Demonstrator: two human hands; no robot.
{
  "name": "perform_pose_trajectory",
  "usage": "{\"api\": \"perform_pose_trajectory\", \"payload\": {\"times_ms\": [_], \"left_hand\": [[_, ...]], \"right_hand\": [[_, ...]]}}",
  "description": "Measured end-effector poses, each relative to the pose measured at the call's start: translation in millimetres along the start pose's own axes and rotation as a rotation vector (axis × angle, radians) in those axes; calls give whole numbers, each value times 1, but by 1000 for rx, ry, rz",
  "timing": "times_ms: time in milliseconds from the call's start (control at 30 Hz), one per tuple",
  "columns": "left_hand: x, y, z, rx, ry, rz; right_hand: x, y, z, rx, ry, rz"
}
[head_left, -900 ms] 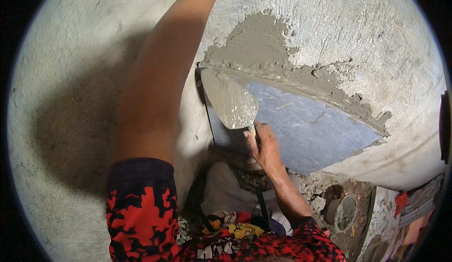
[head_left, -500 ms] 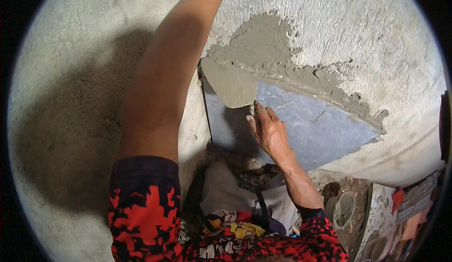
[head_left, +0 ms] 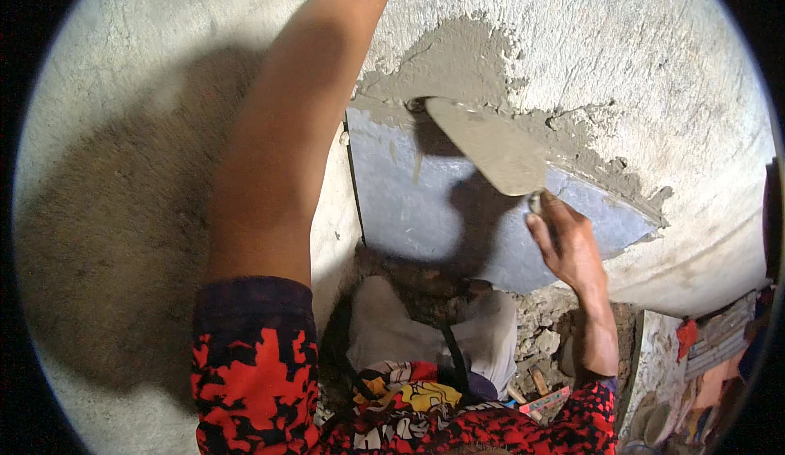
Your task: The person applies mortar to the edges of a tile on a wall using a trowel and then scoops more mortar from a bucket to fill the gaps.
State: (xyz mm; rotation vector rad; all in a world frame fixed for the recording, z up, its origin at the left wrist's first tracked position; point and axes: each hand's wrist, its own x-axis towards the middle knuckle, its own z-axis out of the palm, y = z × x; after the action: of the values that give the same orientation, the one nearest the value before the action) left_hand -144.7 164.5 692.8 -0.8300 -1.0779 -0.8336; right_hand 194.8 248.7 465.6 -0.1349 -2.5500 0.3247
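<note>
My right hand [head_left: 568, 238] is closed round the handle of a pointed trowel [head_left: 493, 151]. The blade is coated with grey mortar, and its tip reaches toward the mortar [head_left: 462, 58] spread on the wall. Below the blade lies a blue-grey tile [head_left: 409, 197], set against the wall, with a dark shadow of trowel and hand across it. A ridge of mortar runs along the tile's upper edge. My left arm stretches up along the tile's left side, and its hand is beyond the top of the picture.
Rough whitish wall [head_left: 654, 71] surrounds the tile. Below the tile are rubble [head_left: 544, 328] and my knees in grey trousers [head_left: 392, 332]. Wooden-handled tools [head_left: 540, 383] lie by my right sleeve. At the lower right stand a pale board [head_left: 650, 365] and a red cloth [head_left: 685, 339].
My right hand has moved the trowel to the right, from the tile's upper left corner to the middle of its top edge. The tile's left part is now uncovered. My left arm has barely moved.
</note>
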Motion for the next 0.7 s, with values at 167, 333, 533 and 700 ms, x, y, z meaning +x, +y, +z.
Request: {"api": "perform_pose_trajectory", "payload": {"times_ms": [167,333,533,700], "left_hand": [[1,1,4,-15,18,5],[1,1,2,-18,9,8],[3,0,2,-58,19,24],[1,-1,4,-13,81,55]], "right_hand": [[26,-16,74,-58,39,-82],[52,-27,104,-17,57,-94],[58,-16,44,27,-296,6],[23,8,-20,-15,-234,54]]}}
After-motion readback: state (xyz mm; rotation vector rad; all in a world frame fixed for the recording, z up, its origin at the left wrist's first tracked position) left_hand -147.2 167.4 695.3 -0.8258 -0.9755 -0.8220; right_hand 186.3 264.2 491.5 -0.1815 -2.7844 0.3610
